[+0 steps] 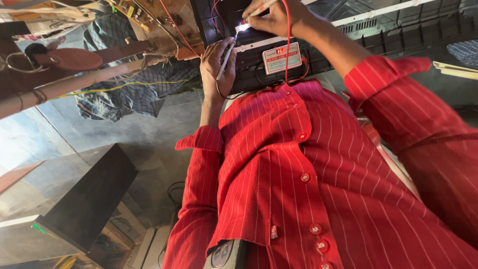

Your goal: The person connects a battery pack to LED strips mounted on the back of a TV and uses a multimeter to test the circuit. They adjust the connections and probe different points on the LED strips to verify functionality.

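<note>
1. We have one view, from the head camera, looking down past a red striped shirt (318, 164).
2. The left hand (216, 65) is curled shut around a thin white probe (225, 61). Its tip points up at the long white light strip (348, 21).
3. The right hand (274, 17) is pinched shut on a second probe. A red wire (288, 45) runs down from it.
4. The two probe tips meet the strip at a bright glowing spot (242, 26). It sits between the two hands.
5. A small tester box (281, 57) with a red screen lies just under the hands, on the black panel (398, 37).
6. We think the work is partly done. One spot on the strip is lit. The rest of the strip, off to the right, looks dark, so we judge there is more to check.
7. For room, the strip runs well away to the right, so the hands can slide that way.
8. To the left it is tight. A board with wires (149, 20) is near the left hand, and a person in blue checked cloth (134, 84) is close by.
9. The red wire hangs across the tester box and could snag.
10. A black box (89, 199) stands low on the left, well apart from the hands.
</note>
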Demonstrator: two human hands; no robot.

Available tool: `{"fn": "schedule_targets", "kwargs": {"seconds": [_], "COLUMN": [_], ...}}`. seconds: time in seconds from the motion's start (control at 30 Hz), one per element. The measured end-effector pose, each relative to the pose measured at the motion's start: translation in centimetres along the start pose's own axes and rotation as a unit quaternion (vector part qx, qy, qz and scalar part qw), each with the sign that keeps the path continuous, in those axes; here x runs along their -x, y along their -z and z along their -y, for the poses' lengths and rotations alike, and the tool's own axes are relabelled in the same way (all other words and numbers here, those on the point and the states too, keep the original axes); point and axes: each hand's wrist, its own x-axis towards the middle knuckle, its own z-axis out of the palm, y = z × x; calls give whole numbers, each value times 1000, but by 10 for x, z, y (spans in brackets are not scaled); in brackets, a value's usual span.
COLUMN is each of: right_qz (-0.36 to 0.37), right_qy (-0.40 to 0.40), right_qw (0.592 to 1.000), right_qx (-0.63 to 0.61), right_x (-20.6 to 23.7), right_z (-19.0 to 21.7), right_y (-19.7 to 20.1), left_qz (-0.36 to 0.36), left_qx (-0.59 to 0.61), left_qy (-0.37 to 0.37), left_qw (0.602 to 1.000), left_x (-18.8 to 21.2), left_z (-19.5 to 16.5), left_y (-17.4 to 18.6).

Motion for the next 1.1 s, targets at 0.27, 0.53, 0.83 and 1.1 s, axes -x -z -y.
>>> {"fn": "schedule_targets", "kwargs": {"seconds": [0.27, 0.53, 0.83, 1.1], "right_qz": [15, 12, 3, -81], "right_qy": [-9, -22, 91, 31], "right_qw": [995, 995, 991, 989], "right_qx": [96, 101, 95, -117], "right_x": [-8, -6, -15, -22], "right_z": [5, 4, -6, 28], "right_y": [4, 2, 5, 21], "left_qz": [-4, 0, -15, -83], "left_qx": [-7, 1, -42, -26], "left_qy": [0, 14, -41, -33], "left_qw": [1000, 1000, 998, 996], "left_x": [-1, 0, -7, -47], "left_z": [-2, 0, -7, -11], "left_y": [1, 1, 5, 14]}}
